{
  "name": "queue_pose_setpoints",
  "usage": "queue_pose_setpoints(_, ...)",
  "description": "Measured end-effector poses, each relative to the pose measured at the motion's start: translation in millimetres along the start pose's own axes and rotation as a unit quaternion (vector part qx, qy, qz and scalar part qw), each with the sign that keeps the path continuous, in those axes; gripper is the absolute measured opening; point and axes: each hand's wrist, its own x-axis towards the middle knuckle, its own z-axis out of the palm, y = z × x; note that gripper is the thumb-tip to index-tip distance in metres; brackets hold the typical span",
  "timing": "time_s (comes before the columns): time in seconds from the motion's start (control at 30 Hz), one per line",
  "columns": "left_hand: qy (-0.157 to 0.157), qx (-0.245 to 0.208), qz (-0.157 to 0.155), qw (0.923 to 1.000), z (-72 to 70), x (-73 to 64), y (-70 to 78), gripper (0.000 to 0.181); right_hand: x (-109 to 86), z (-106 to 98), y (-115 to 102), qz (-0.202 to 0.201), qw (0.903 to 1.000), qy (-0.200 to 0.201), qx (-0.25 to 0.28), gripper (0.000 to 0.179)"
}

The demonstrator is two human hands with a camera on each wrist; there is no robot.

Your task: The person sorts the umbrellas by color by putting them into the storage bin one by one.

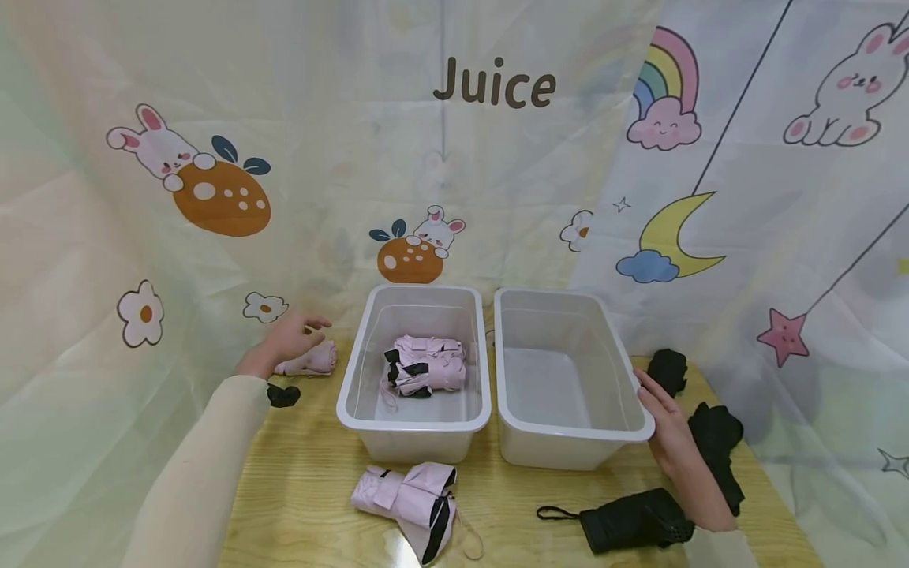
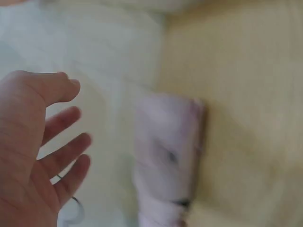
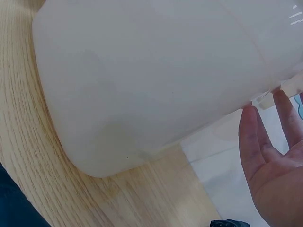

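My left hand (image 1: 289,342) hovers above a folded pink umbrella (image 1: 319,360) at the table's far left, its fingers spread and holding nothing. In the left wrist view that pink umbrella (image 2: 165,151) lies to the right of the hand, blurred. With nearly straight fingers, my right hand (image 1: 671,430) touches the right side of an empty white plastic bin (image 1: 574,434). The right wrist view shows its fingertips (image 3: 248,113) at the bin's edge. A second white bin (image 1: 419,426) stands to the left, with folded pink umbrellas (image 1: 429,367) inside.
In front of the left bin lies a loosely folded pink umbrella (image 1: 408,505). A black umbrella (image 1: 632,521) with a wrist loop lies at front right. More black bundles (image 1: 717,450) sit along the right edge, and a small black item (image 1: 283,396) near the left forearm. Printed curtains surround the table.
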Motion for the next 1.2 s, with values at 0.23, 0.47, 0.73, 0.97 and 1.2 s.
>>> queue_pose_setpoints(0.23, -0.003, 0.064, -0.018, 0.9978, 20.1, -17.4, -29.3, 0.056, 3.1, 0, 0, -0.007, 0.9999, -0.001, 0.013, 0.048)
queue_pose_setpoints(0.47, -0.029, 0.103, -0.081, 0.991, 32.8, -31.0, -44.9, 0.071, 2.5, 2, 2, 0.005, 0.9996, -0.005, 0.026, 0.049)
queue_pose_setpoints(0.73, -0.037, 0.174, -0.118, 0.9769, 43.8, -35.4, -46.1, 0.068, -1.9, 2, 2, 0.004, 0.9998, 0.001, 0.018, 0.048)
queue_pose_setpoints(0.97, -0.004, 0.166, -0.075, 0.9833, 54.4, -34.0, -51.4, 0.059, -0.8, 5, 3, 0.002, 0.9997, -0.004, 0.023, 0.048)
queue_pose_setpoints(1.2, 0.032, 0.146, -0.077, 0.9858, 73.0, -29.9, -60.6, 0.07, -1.9, 5, 1, 0.002, 0.9987, 0.004, 0.05, 0.047)
